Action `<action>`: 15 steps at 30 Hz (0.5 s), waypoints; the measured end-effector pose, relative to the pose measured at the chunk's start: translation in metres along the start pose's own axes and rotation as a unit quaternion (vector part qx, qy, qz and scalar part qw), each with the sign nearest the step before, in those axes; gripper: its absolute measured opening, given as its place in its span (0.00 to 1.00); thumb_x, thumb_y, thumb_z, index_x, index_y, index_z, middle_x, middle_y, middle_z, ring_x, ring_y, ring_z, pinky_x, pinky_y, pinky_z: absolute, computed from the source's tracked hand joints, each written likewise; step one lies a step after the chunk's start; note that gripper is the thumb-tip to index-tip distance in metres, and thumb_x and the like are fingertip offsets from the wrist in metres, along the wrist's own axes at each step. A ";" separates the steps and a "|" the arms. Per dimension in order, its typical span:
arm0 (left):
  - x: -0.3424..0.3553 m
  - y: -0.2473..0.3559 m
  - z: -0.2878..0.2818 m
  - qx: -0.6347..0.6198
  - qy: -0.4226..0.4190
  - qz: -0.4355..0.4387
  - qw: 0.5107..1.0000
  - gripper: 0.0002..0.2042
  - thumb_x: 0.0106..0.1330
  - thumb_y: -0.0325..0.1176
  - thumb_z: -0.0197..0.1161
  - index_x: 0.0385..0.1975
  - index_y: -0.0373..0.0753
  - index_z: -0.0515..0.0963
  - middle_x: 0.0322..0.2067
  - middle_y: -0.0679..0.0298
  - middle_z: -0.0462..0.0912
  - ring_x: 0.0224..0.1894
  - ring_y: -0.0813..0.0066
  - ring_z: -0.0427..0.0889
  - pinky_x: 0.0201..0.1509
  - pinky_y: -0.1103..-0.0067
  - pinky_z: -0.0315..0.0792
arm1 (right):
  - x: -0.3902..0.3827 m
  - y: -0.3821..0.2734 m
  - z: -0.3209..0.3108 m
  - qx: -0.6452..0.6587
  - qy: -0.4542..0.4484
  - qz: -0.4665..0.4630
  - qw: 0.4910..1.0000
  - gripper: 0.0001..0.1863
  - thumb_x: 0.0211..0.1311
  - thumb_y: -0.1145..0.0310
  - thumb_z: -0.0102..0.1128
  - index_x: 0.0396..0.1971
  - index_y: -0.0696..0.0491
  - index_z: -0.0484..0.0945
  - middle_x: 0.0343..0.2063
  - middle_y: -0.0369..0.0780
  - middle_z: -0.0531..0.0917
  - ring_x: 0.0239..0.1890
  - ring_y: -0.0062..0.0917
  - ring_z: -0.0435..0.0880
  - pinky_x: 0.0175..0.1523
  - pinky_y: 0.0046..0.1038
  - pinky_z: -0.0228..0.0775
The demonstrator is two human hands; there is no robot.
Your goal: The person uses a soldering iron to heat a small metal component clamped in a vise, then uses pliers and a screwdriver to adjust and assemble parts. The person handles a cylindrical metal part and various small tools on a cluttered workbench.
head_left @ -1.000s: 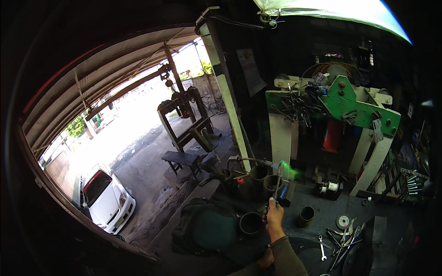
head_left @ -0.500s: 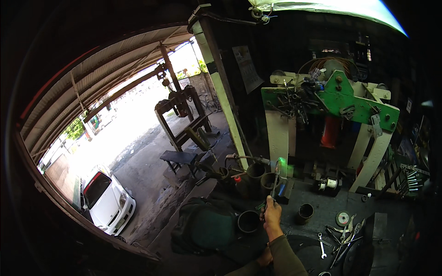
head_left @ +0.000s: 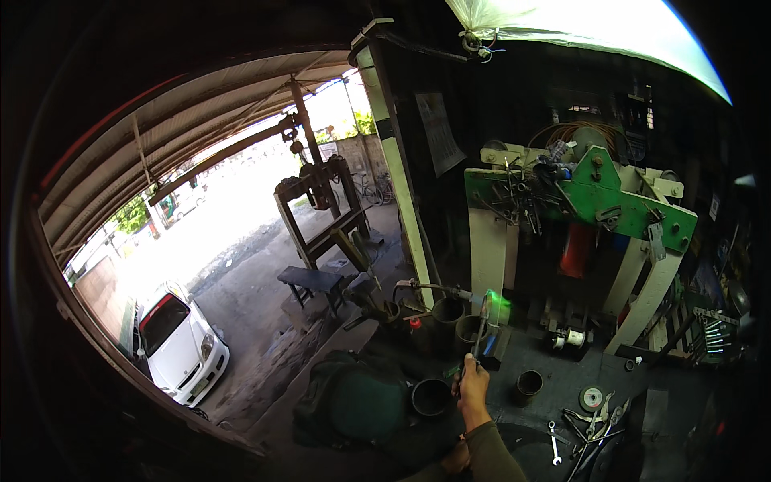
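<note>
My right hand (head_left: 472,386) is stretched forward, its fingers wrapped round the handle of a gas torch (head_left: 481,337). The torch points away from me, and a bright green glow (head_left: 496,305) shows at its tip, lighting the foot of a white post. Close by the tip is the end of a metal rod (head_left: 446,290) lying crosswise above dark metal cylinders (head_left: 471,328). My left hand (head_left: 456,456) is low down beside my right forearm, which partly covers it; its fingers are hidden.
A green and white press frame (head_left: 590,193) stands ahead. At right lie a wrench (head_left: 554,443), pliers (head_left: 608,408) and a grinding disc (head_left: 591,398). Open cylinders (head_left: 431,398) stand near my hand. To the left are a low bench (head_left: 310,279) and a white car (head_left: 181,341).
The view has shifted, so the surroundings ahead sit lower in the picture. My right hand still grips the torch; the green glow has spread wider and brighter at its tip.
</note>
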State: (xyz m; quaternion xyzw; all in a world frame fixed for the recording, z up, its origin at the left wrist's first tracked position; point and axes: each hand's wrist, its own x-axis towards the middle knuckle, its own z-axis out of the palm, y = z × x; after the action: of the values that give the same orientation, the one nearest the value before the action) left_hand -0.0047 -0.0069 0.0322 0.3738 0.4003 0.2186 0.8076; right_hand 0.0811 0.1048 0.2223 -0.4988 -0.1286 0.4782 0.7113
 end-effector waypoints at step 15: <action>0.005 0.014 -0.004 -0.003 -0.022 -0.022 1.000 0.14 0.80 0.50 0.51 0.41 0.48 0.77 0.22 0.71 0.78 0.18 0.82 0.72 0.17 0.78 0.63 | -0.004 -0.005 0.001 -0.010 0.001 -0.007 1.000 0.19 0.79 0.55 0.53 0.29 0.52 0.70 0.16 0.34 0.72 0.10 0.20 0.68 0.15 0.25 0.57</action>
State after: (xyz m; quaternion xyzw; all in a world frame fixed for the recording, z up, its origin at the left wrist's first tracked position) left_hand -0.0061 0.0068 0.0396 0.3673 0.3904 0.1935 0.8217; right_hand 0.0811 0.1017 0.2284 -0.5052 -0.1364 0.4713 0.7100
